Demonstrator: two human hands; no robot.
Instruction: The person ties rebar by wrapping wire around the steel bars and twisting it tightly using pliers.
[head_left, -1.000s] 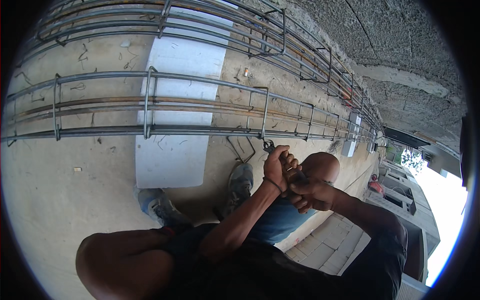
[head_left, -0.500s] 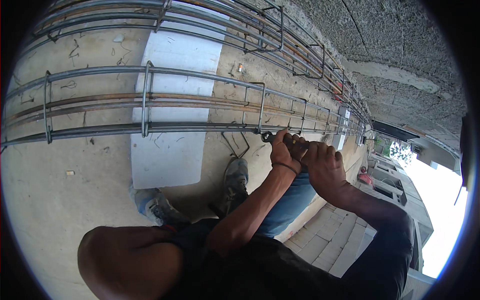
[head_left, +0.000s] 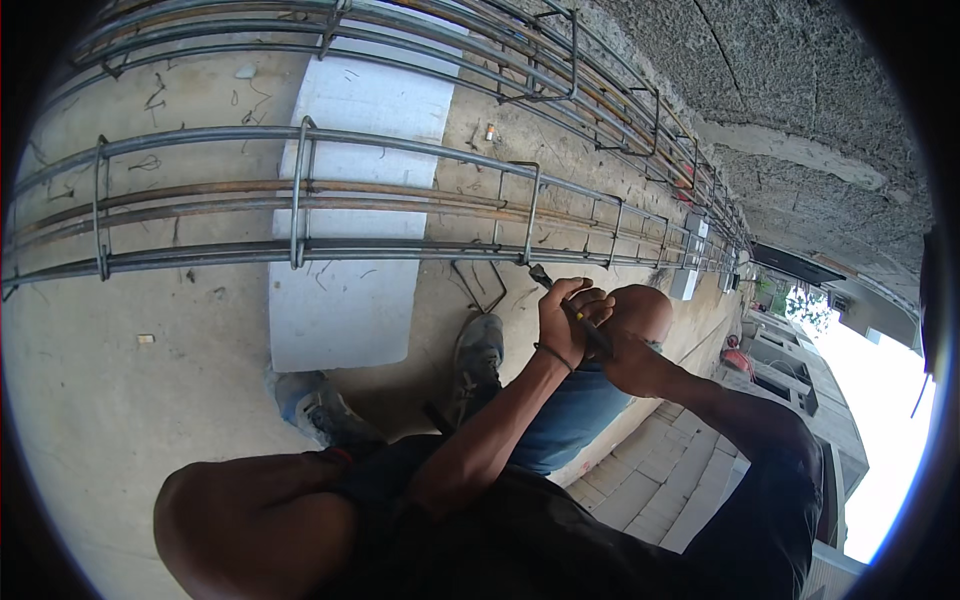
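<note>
A pair of dark pincers (head_left: 597,338) slants between my two hands. Its jaws (head_left: 540,273) sit right at the lower bars of the nearer rebar cage (head_left: 400,250), beside a square stirrup (head_left: 533,215); whether they grip tie wire there is too small to tell. My left hand (head_left: 563,322) wraps round the handles closer to the jaws. Behind it, my right hand (head_left: 637,366) is closed at the handle ends, its fingers partly hidden. Below the cage, a loose bent wire piece (head_left: 483,290) lies by my shoe.
A second rebar cage (head_left: 420,60) runs behind, along a rough concrete wall (head_left: 790,90). Under both cages lies a white board (head_left: 340,320). My shoes (head_left: 478,355) stand on the dusty floor, where wire scraps lie scattered. White boxes (head_left: 690,260) stand farther along.
Both hands have shifted slightly down, away from the cage, with the pincers tilted more steeply. My right hand has dropped lower and turned, uncovering my knee behind it.
</note>
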